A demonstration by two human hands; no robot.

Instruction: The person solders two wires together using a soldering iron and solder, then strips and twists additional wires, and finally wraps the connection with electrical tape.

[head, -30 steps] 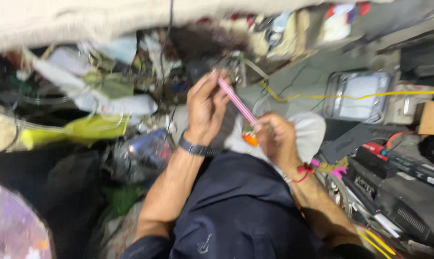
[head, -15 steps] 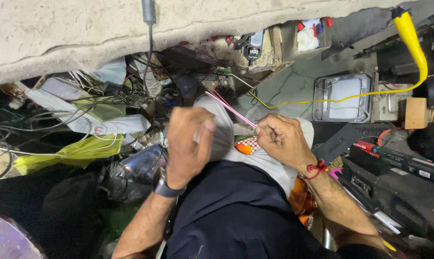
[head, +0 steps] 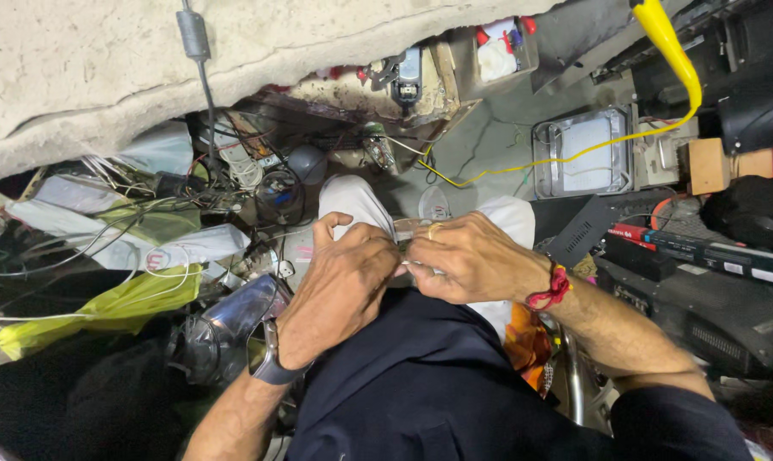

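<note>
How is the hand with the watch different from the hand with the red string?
The left hand wears a dark watch on its wrist; the right hand wears a red thread band and a ring.
The left hand comes in from the lower left; the right hand comes in from the right.
Both are bare, and their fingers meet over the person's lap. What they pinch is hidden.

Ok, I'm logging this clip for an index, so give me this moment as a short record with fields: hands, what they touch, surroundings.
left hand: fingers curled, at the lap, meeting the other hand; dark watch on the wrist
right hand: fingertips pinched against the left hand; ring on one finger, red thread at the wrist
held item: hidden between the fingers, cannot tell
under hands: white cloth over the knees
left side: wire tangle, yellow bag
right side: yellow cable, metal tray
</note>
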